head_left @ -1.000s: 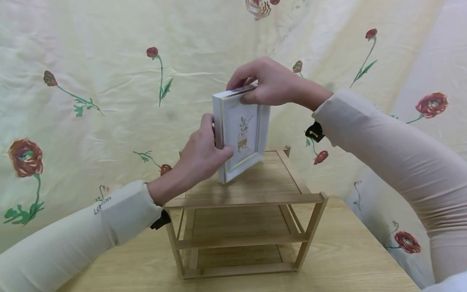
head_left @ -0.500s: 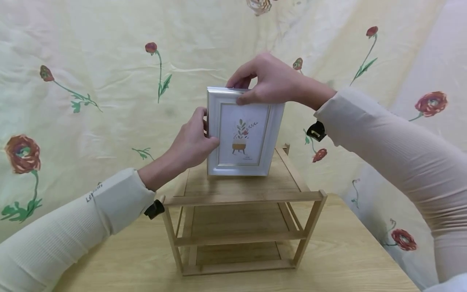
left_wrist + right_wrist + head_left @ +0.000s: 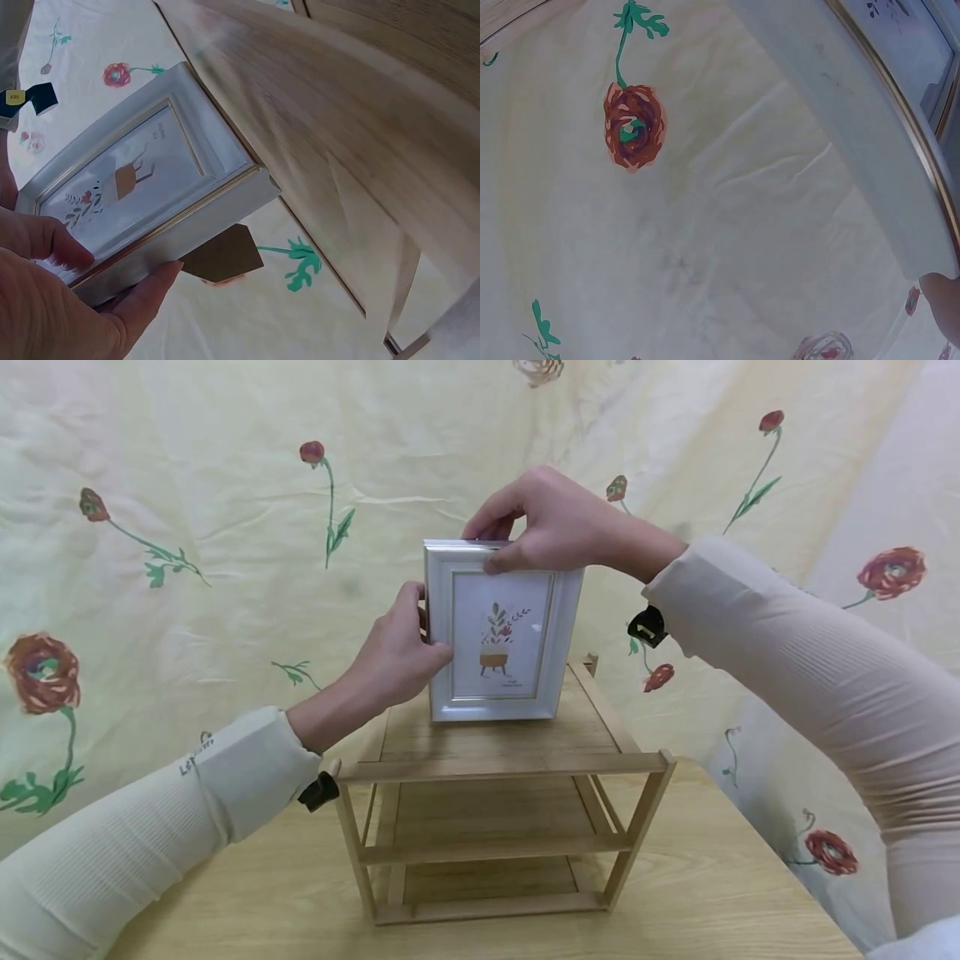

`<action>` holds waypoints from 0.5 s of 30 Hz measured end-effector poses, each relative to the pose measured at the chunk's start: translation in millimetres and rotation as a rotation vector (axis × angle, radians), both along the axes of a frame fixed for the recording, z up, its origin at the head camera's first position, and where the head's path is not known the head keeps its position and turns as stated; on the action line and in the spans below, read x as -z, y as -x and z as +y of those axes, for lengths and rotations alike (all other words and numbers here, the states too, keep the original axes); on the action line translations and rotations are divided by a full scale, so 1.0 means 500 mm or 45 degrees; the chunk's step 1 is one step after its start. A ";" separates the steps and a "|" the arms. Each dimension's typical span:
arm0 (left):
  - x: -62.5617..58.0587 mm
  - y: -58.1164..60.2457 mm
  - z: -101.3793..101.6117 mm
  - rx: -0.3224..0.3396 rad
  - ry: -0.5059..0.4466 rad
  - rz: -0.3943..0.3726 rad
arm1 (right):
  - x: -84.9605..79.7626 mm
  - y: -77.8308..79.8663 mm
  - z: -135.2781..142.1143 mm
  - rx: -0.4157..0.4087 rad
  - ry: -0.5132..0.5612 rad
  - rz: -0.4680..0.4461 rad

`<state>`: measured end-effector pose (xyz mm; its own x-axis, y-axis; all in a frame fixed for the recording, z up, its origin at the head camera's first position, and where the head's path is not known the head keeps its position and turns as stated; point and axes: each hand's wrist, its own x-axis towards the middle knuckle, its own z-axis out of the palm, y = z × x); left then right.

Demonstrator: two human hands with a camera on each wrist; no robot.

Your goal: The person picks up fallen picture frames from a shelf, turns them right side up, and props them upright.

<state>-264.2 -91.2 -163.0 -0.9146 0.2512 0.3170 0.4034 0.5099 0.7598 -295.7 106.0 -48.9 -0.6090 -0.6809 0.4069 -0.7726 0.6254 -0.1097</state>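
Observation:
A white picture frame [image 3: 495, 635] with a thin gold inner line and a potted-plant print stands upright at the top shelf of a wooden rack [image 3: 510, 768], its front facing me. My left hand [image 3: 390, 652] grips its left side, thumb on the front and fingers behind. From above, my right hand [image 3: 555, 522] pinches the top edge, thumb on the front. In the left wrist view the frame [image 3: 142, 172] shows its side edge, with a brown flap [image 3: 225, 255] jutting out behind. Only a fingertip of the right hand [image 3: 941, 300] shows in the right wrist view, at the frame's edge.
The rack has lower shelves [image 3: 487, 810] and a raised front rail [image 3: 502, 767] along the top. It stands on a light wood table [image 3: 720, 860]. Behind hangs a pale cloth [image 3: 225, 468] printed with red flowers.
The picture frame has turned from an angled position to face me, and its lower edge is slightly higher in view. My left hand moved a little left and up with it.

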 end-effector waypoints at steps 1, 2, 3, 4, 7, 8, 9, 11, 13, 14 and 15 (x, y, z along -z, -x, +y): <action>0.000 0.000 0.001 0.002 -0.003 0.001 | 0.000 0.000 0.000 0.000 0.000 0.002; 0.001 0.000 0.001 0.002 -0.005 0.003 | 0.000 0.001 0.000 0.000 0.000 0.001; 0.002 0.001 0.001 0.001 -0.005 0.007 | 0.000 0.001 0.000 -0.003 0.002 -0.005; 0.003 0.001 0.002 0.001 -0.007 0.009 | 0.000 0.001 0.000 -0.004 0.003 -0.012; 0.006 0.002 0.002 0.001 -0.007 0.011 | 0.003 0.003 0.001 0.001 0.006 -0.033; 0.007 0.003 0.003 0.001 -0.007 0.011 | 0.005 0.004 0.002 0.001 0.009 -0.040; 0.009 0.003 0.003 0.002 -0.007 0.010 | 0.006 0.005 0.002 0.001 0.011 -0.045; 0.012 0.004 0.003 0.009 -0.010 0.006 | 0.009 0.007 0.002 0.000 0.014 -0.048; 0.015 0.004 0.003 0.015 -0.013 0.008 | 0.011 0.009 0.002 -0.003 0.021 -0.054; 0.016 0.005 0.003 0.015 -0.012 0.011 | 0.013 0.010 0.002 -0.006 0.025 -0.056; 0.018 0.005 0.002 0.015 -0.008 0.016 | 0.014 0.011 0.002 -0.007 0.027 -0.057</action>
